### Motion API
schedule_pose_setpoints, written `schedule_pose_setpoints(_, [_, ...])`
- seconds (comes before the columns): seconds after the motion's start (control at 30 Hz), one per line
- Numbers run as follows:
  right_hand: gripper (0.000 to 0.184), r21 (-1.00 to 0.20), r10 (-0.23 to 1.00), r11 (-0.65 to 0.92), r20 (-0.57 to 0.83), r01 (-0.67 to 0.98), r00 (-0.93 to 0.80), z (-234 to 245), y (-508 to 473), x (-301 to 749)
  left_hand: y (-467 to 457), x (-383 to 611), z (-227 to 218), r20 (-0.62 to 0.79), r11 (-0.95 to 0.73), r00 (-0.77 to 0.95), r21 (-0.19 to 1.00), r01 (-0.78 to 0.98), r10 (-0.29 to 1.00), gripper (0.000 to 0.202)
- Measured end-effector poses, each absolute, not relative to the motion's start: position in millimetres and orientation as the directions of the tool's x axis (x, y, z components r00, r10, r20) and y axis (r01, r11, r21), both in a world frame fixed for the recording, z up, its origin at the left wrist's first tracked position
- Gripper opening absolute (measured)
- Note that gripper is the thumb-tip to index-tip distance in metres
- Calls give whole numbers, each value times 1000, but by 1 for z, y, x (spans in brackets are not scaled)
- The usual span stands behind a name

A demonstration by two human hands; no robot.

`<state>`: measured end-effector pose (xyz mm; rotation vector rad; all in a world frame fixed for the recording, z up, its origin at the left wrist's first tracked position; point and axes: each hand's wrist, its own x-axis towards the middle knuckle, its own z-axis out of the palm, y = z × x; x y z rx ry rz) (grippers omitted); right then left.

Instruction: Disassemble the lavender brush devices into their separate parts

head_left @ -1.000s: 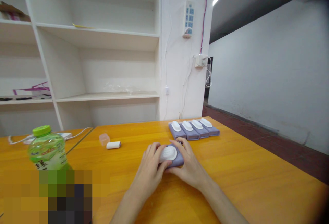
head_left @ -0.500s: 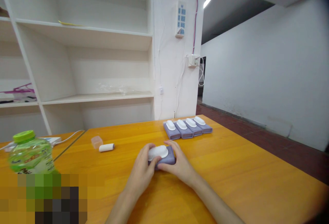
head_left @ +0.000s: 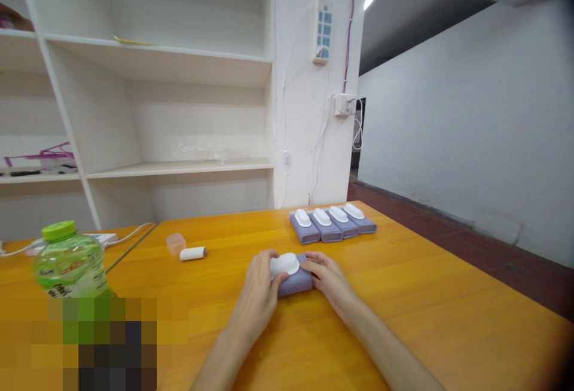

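Observation:
In front of me on the table is a purple box [head_left: 296, 284] with small holes along its near side. A white oval piece [head_left: 287, 263] with a bumpy edge lies on top of it. My left hand [head_left: 260, 283] is closed round the left end, thumb at the front of the white piece, fingers behind. The box's right end is gripped by my right hand [head_left: 329, 277], fingers at the far corner and thumb along the side. The left part of both is hidden by my left hand. Several similar purple boxes [head_left: 308, 238] with white oval pieces [head_left: 321, 217] stand in a row farther back.
A white cylinder [head_left: 192, 253] lies beside a small clear pinkish container [head_left: 176, 243] on the orange wooden table [head_left: 426, 295]. At left stands a green-capped bottle [head_left: 72, 259], near a white power strip [head_left: 101, 239]. White shelves [head_left: 179, 168] rise behind.
My right hand has shifted its grip from the box's front to its right end, uncovering the holed near side. The box looks turned a little. The view has swung slightly left.

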<state>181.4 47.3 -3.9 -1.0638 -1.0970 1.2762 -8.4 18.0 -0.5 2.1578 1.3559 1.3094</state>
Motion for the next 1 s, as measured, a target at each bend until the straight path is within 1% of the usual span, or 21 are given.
schedule_pose_setpoints(0.17, [34,-973,993,-97,-80,-210,-86,4,40,185,15,-7,2,541,-520,156,628,579,826,23])
schedule_pose_setpoints(0.27, [27,-971,988,-131,-112,-202,-105,3,41,187,13,-7,6,535,-524,168,630,573,828,22])
schedule_pose_setpoints(0.63, [26,-987,985,-131,-120,-92,-123,2,45,190,8,-5,9,537,-555,209,636,536,818,20])
schedule_pose_setpoints(0.73, [25,-991,989,-120,-113,-65,-99,1,46,190,7,-5,12,533,-563,227,636,527,815,21])
schedule_pose_setpoints(0.83, [27,-992,991,-122,-120,-39,-51,1,47,190,6,-6,13,532,-573,253,610,548,808,28])
schedule_pose_setpoints(0.93, [36,-991,990,-136,-135,-10,-35,2,48,188,5,-9,13,493,-555,282,592,585,823,46])
schedule_pose_setpoints(1.0, [40,-989,988,-146,-146,8,-39,3,48,187,6,-11,13,451,-528,290,605,596,844,53])
